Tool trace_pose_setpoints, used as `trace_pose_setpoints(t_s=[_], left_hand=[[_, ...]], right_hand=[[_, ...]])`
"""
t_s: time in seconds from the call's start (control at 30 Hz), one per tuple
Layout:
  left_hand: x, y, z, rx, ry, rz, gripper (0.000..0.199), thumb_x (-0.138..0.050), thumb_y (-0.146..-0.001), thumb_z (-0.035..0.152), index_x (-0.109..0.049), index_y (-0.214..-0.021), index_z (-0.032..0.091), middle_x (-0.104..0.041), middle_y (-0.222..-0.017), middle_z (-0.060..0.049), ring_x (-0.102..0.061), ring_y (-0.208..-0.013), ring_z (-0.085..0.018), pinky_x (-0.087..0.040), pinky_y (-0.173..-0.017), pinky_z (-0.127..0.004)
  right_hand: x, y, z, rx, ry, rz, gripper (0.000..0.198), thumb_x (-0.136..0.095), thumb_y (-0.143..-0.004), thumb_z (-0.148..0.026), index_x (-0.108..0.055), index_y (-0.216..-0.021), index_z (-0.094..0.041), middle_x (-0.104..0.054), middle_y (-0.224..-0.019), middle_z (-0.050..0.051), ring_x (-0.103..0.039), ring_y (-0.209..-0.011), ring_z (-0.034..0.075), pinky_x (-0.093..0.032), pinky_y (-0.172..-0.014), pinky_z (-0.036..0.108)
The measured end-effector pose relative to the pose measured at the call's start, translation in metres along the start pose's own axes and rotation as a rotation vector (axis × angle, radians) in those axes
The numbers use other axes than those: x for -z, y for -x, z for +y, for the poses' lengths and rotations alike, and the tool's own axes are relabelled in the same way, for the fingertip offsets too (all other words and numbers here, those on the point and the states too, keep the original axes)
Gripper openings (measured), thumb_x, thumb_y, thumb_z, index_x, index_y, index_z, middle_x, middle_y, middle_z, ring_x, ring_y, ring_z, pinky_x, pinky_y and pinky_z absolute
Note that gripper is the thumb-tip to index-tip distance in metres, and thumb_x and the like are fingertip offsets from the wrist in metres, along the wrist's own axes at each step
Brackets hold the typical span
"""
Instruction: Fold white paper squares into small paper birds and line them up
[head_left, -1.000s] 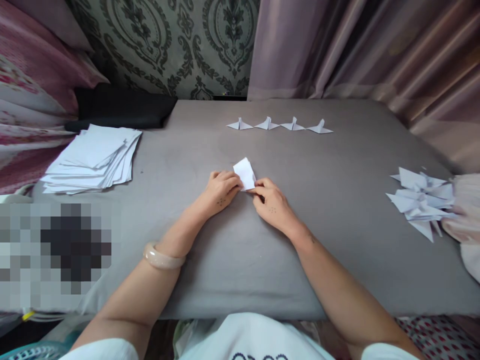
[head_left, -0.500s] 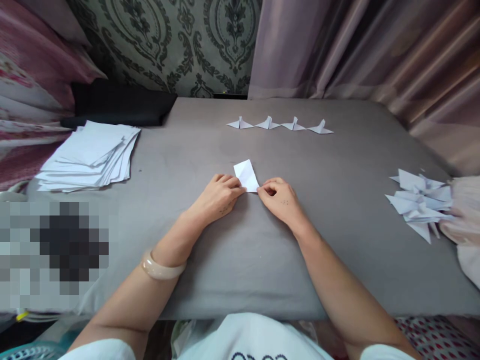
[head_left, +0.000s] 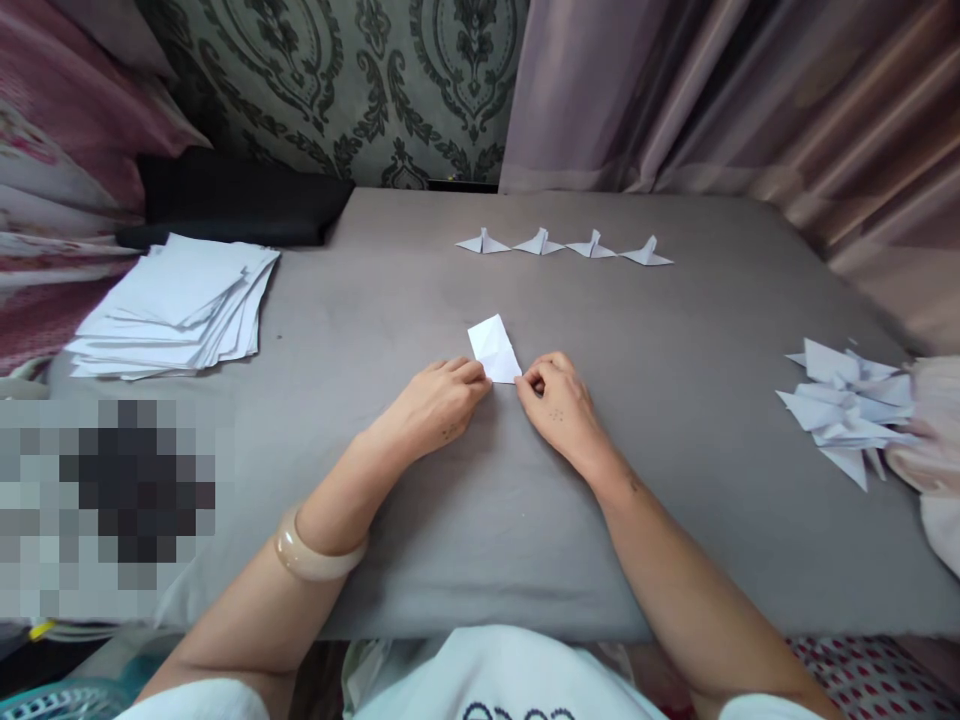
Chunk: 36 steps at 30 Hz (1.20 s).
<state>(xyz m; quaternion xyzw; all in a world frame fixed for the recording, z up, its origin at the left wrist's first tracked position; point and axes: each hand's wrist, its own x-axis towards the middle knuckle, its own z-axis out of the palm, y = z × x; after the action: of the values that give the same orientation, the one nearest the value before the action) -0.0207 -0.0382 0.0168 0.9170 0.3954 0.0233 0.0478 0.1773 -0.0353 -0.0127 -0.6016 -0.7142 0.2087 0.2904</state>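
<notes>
A small folded piece of white paper [head_left: 496, 347] lies on the grey cloth in front of me, with creases across its face. My left hand [head_left: 450, 398] is closed on its lower left edge, fingers bent and pressed at the paper. At the lower right corner, my right hand [head_left: 556, 400] pinches the paper between thumb and forefinger. Part of the sheet's left side is hidden under my left fingers.
Folded paper birds [head_left: 541, 243] stand in a row towards the back. A stack of white paper sheets [head_left: 176, 305] lies at left, beside a black folded item [head_left: 240, 200]. More folded paper shapes [head_left: 851, 405] are heaped at right on the grey tablecloth [head_left: 360, 310].
Both hands stay at the paper's lower edge. My left fingers sit slightly lower and show more of its left side; the right corner has shifted slightly right. The view has moved a little.
</notes>
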Motion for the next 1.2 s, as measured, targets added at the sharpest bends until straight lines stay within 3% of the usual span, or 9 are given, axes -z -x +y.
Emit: trace_pose_setpoints(t_s=[0.13, 0.27, 0.4, 0.53, 0.77, 0.87, 1.03, 1.13, 1.2], left_hand=[[0.000, 0.001, 0.000, -0.006, -0.011, -0.005, 0.036, -0.039, -0.092, 0.010, -0.059, -0.121, 0.016, -0.062, -0.108, -0.010, -0.055, -0.101, -0.022, -0.046, -0.080, -0.032], [-0.001, 0.000, 0.001, 0.001, -0.043, -0.046, 0.046, -0.040, -0.090, 0.010, -0.052, -0.134, 0.018, -0.059, -0.112, -0.011, -0.053, -0.099, -0.024, -0.046, -0.079, -0.034], [-0.001, -0.001, 0.003, 0.025, -0.026, -0.066, 0.050, -0.040, -0.091, 0.011, -0.050, -0.139, 0.021, -0.057, -0.116, -0.012, -0.051, -0.101, -0.026, -0.046, -0.081, -0.037], [0.002, -0.002, 0.001, 0.023, 0.053, -0.061, 0.050, -0.038, -0.089, 0.006, -0.054, -0.135, 0.018, -0.058, -0.113, -0.012, -0.052, -0.098, -0.024, -0.047, -0.085, -0.036], [0.009, 0.001, -0.004, 0.089, 0.163, -0.030, 0.043, -0.039, -0.087, 0.003, -0.066, -0.119, 0.017, -0.061, -0.107, -0.011, -0.056, -0.097, -0.022, -0.049, -0.074, -0.030], [0.007, 0.002, -0.006, 0.093, 0.190, 0.010, 0.040, -0.039, -0.087, 0.003, -0.068, -0.111, 0.016, -0.064, -0.104, -0.011, -0.058, -0.096, -0.022, -0.050, -0.073, -0.030], [-0.005, 0.001, -0.017, 0.095, 0.324, 0.187, 0.033, -0.040, -0.084, 0.004, -0.069, -0.093, 0.016, -0.067, -0.098, -0.008, -0.062, -0.091, -0.020, -0.050, -0.075, -0.030], [-0.011, -0.001, -0.021, 0.144, 0.390, 0.260, 0.030, -0.039, -0.083, 0.004, -0.066, -0.085, 0.017, -0.067, -0.092, -0.006, -0.063, -0.085, -0.017, -0.050, -0.075, -0.028], [-0.013, -0.002, -0.019, 0.192, 0.374, 0.317, 0.028, -0.039, -0.083, 0.006, -0.063, -0.090, 0.017, -0.065, -0.093, -0.006, -0.062, -0.084, -0.017, -0.050, -0.072, -0.027]], right_hand=[[0.006, -0.002, 0.003, -0.031, 0.005, 0.002, 0.014, -0.054, -0.082, -0.023, -0.055, -0.068, -0.020, -0.060, -0.087, 0.006, -0.059, -0.071, 0.016, -0.049, -0.075, 0.034], [0.008, -0.005, 0.002, -0.125, -0.118, 0.094, 0.010, -0.052, -0.080, -0.019, -0.061, -0.085, -0.020, -0.066, -0.083, 0.005, -0.062, -0.072, 0.017, -0.050, -0.075, 0.034], [-0.002, -0.004, -0.005, -0.016, -0.244, 0.115, 0.015, -0.048, -0.083, -0.018, -0.060, -0.092, -0.020, -0.068, -0.090, 0.006, -0.064, -0.079, 0.017, -0.051, -0.076, 0.032], [-0.014, -0.002, -0.008, 0.122, -0.195, 0.019, 0.016, -0.047, -0.084, -0.015, -0.059, -0.092, -0.020, -0.065, -0.094, 0.006, -0.063, -0.083, 0.017, -0.051, -0.079, 0.032], [-0.014, -0.003, -0.004, 0.086, -0.138, 0.019, 0.011, -0.048, -0.083, -0.016, -0.057, -0.090, -0.020, -0.061, -0.091, 0.006, -0.061, -0.074, 0.015, -0.051, -0.075, 0.031], [-0.010, -0.002, -0.004, 0.046, -0.115, 0.059, 0.012, -0.050, -0.082, -0.017, -0.059, -0.090, -0.018, -0.061, -0.090, 0.007, -0.061, -0.071, 0.014, -0.051, -0.072, 0.030], [-0.003, -0.002, -0.005, -0.055, -0.079, 0.154, 0.017, -0.057, -0.083, -0.030, -0.063, -0.094, -0.017, -0.063, -0.094, 0.009, -0.060, -0.069, 0.015, -0.051, -0.074, 0.033], [-0.004, -0.001, -0.007, -0.045, -0.086, 0.131, 0.023, -0.062, -0.082, -0.040, -0.065, -0.091, -0.019, -0.064, -0.095, 0.007, -0.059, -0.069, 0.015, -0.051, -0.074, 0.033], [-0.006, 0.000, -0.008, -0.003, -0.103, 0.099, 0.019, -0.064, -0.082, -0.038, -0.065, -0.088, -0.021, -0.063, -0.094, 0.005, -0.059, -0.070, 0.014, -0.050, -0.071, 0.030]])
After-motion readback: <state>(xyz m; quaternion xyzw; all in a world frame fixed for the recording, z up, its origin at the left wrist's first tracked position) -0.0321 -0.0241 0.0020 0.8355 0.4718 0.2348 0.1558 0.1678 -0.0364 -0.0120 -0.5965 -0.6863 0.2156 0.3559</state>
